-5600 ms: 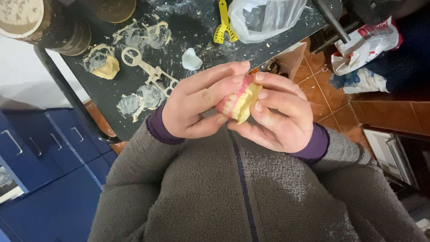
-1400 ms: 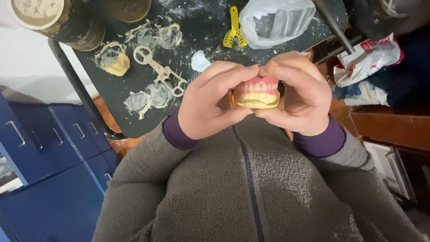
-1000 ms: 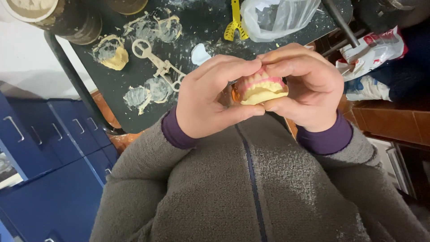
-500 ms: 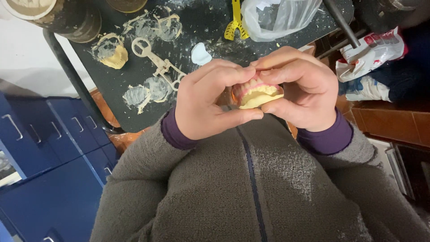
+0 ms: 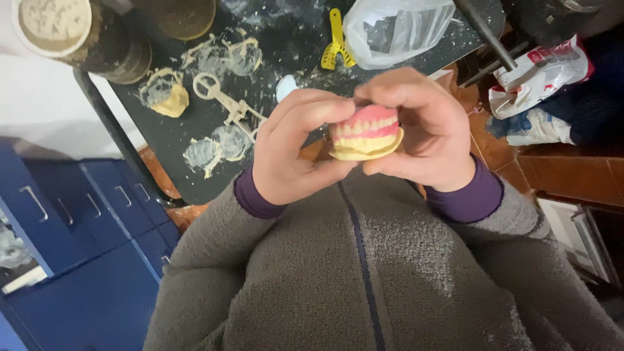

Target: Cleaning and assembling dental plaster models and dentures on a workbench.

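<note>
The left hand (image 5: 292,153) and right hand (image 5: 422,133) pinch 1 denture model (image 5: 365,133) between curled fingers. A yellow tray (image 5: 337,40) lies beyond them.

Glossy pink denture (image 5: 365,130) on matt yellow plaster, fuzzy grey fleece (image 5: 364,273), plaster-smeared black tabletop (image 5: 286,32)

Black worktop (image 5: 286,39) on a dark metal frame, smeared with pale plaster residue. Two plaster-crusted round tins (image 5: 84,32) at its far-left corner. Blue cabinets (image 5: 84,214) with metal bar handles along the left side. White wall (image 5: 39,110) behind them. Floor is reddish-brown tile (image 5: 552,169). Dim, flat indoor light, no window in view.
</note>
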